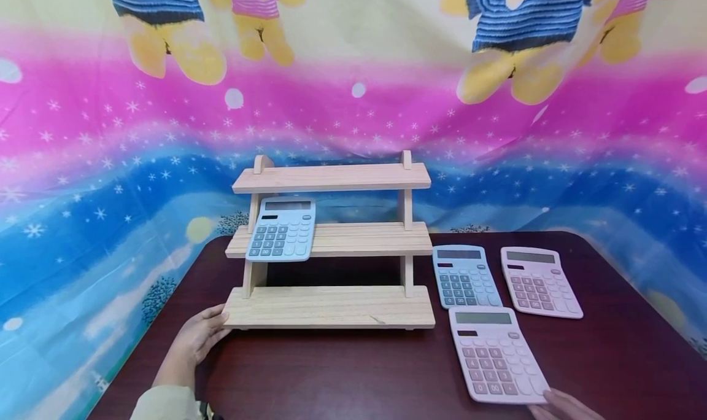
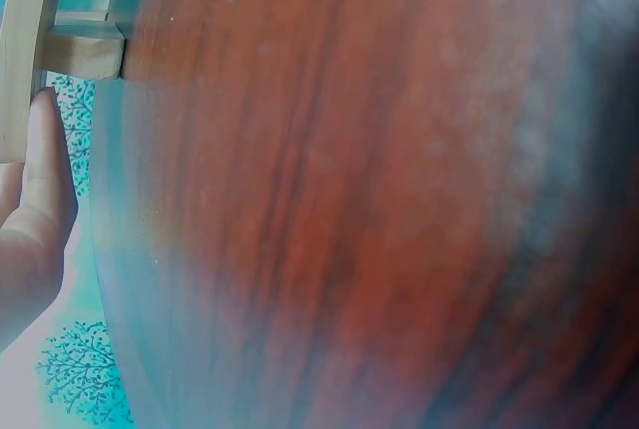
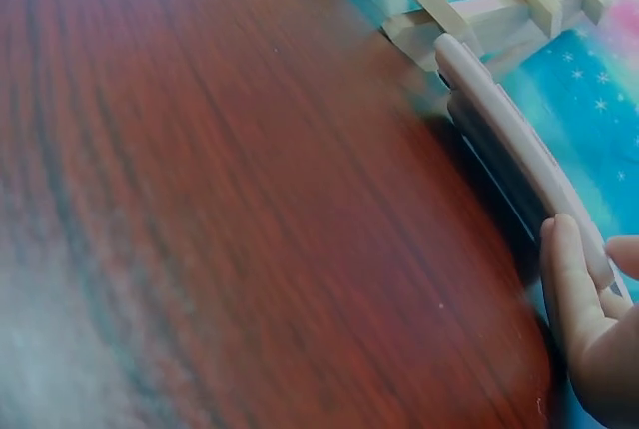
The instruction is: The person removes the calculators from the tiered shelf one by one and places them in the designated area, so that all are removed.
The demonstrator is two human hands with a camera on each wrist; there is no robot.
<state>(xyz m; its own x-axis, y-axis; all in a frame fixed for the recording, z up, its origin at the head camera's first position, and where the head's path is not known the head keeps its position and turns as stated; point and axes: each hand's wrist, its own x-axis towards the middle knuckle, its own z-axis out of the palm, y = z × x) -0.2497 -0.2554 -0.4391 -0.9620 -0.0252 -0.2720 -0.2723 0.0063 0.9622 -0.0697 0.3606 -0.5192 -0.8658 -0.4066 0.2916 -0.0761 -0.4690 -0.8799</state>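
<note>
A three-tier wooden display stand (image 1: 331, 309) stands on the table. My left hand (image 1: 196, 340) holds the left end of its bottom board; in the left wrist view a finger (image 2: 50, 160) lies against the board's underside. A blue calculator (image 1: 283, 229) leans on the left of the middle tier. At the lower right corner of a pink calculator (image 1: 497, 352), my right hand (image 1: 566, 406) pinches it. That calculator is tilted up off the table in the right wrist view, with fingers (image 3: 569, 269) on its underside. Most of the right hand is outside the head view.
Right of the stand, a second blue calculator (image 1: 466, 276) lies on the dark wooden table (image 1: 331, 377), partly behind the held one. Another pink calculator (image 1: 541, 282) lies farther right. A printed cloth (image 1: 353, 113) hangs behind and around the table.
</note>
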